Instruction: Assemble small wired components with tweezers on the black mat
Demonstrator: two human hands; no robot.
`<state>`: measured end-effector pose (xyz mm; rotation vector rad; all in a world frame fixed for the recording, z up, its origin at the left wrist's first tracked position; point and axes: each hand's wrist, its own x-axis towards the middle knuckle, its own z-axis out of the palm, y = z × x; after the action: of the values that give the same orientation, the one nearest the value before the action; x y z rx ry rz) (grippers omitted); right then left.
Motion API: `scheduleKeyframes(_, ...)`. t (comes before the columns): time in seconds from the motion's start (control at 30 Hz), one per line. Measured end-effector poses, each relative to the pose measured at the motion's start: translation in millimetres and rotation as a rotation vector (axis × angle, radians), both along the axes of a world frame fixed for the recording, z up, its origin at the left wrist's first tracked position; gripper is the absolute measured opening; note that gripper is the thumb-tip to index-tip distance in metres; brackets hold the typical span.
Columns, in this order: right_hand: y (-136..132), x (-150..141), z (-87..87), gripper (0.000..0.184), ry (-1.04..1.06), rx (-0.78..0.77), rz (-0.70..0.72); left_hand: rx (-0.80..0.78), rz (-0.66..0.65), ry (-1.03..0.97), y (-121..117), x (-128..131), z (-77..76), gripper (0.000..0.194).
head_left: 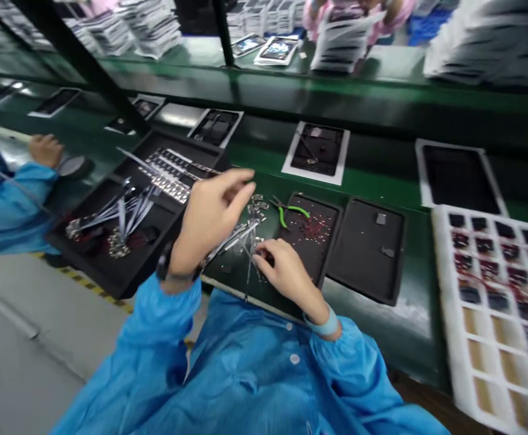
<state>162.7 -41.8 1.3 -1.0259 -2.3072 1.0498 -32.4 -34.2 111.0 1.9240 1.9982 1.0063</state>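
Observation:
My left hand (214,208) is raised over the bench beside the black bin. Its thumb and index finger are apart, and nothing shows between them. Lower and to the right, my right hand (286,269) is closed, with thumb and fingertips at a thin flat ribbon cable (248,272); the exact grip is partly hidden. A loose pile of similar cables with small metal-looking ends (255,208) lies between my hands. Green-handled pliers (283,215) rest just beyond my right hand, partly over a black tray (302,254) with small red and pale bits.
On the left stands a black bin (125,284) of cables and strips. A second black tray (368,260) holds two small dark pieces. At right is a white compartment tray (463,356) of parts. Tablet housings (321,151) line the belt. Co-workers sit left and opposite.

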Motion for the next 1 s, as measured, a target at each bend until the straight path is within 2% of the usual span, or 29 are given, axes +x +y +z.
scheduleKeyframes(0.03,-4.6,-16.1,-4.3,0.013,-0.066,0.071,0.047,-0.075,0.038,-0.04,-37.3,-8.4,-5.9,0.04)
scheduleKeyframes(0.1,-13.6,-42.8,-12.7,0.02,-0.164,0.175,0.138,-0.293,0.076,-0.017,-100.0,-22.3,-31.1,0.035)
scheduleKeyframes(0.13,-17.5,-53.5,-16.7,0.025,-0.2,0.21,0.186,-0.39,0.137,0.036,-123.4,-27.9,-47.8,0.034)
scheduleKeyframes(0.2,-23.2,-70.0,-24.0,0.031,-0.265,0.244,0.271,-0.565,0.262,0.131,-153.8,-36.1,-81.5,0.037)
scheduleKeyframes(0.27,-25.6,-80.7,-29.9,0.028,-0.315,0.226,0.313,-0.685,0.338,0.212,-166.0,-39.8,-108.0,0.045)
scheduleKeyframes(0.37,-23.1,-88.0,-33.8,0.018,-0.353,0.133,0.325,-0.725,0.371,0.302,-166.2,-41.0,-131.0,0.05)
scheduleKeyframes(0.53,-15.2,-88.4,-25.3,0.01,-0.363,0.144,0.3,-0.52,0.386,0.326,-166.1,-45.9,-160.9,0.043)
scheduleKeyframes(0.67,-15.5,-82.2,-8.5,0.015,-0.241,0.141,0.266,-0.231,0.409,0.24,-175.0,-43.2,-179.9,0.035)
scheduleKeyframes(0.73,-15.0,-69.7,2.5,0.014,-0.135,0.075,0.248,-0.038,0.377,0.185,-175.7,-35.2,-175.8,0.027)
scheduleKeyframes(0.8,-11.8,-47.4,12.7,0.013,0.0,-0.021,0.234,0.132,0.31,0.172,-169.3,-23.9,-159.6,0.02)
scheduleKeyframes(0.9,-2.7,2.4,21.8,0.013,0.183,-0.199,0.126,0.308,0.165,0.246,-139.1,-3.6,-116.8,0.021)
scheduleKeyframes(1.0,4.6,60.3,20.7,0.025,0.385,-0.356,-0.142,0.425,-0.066,0.394,-79.8,28.7,-62.7,0.015)
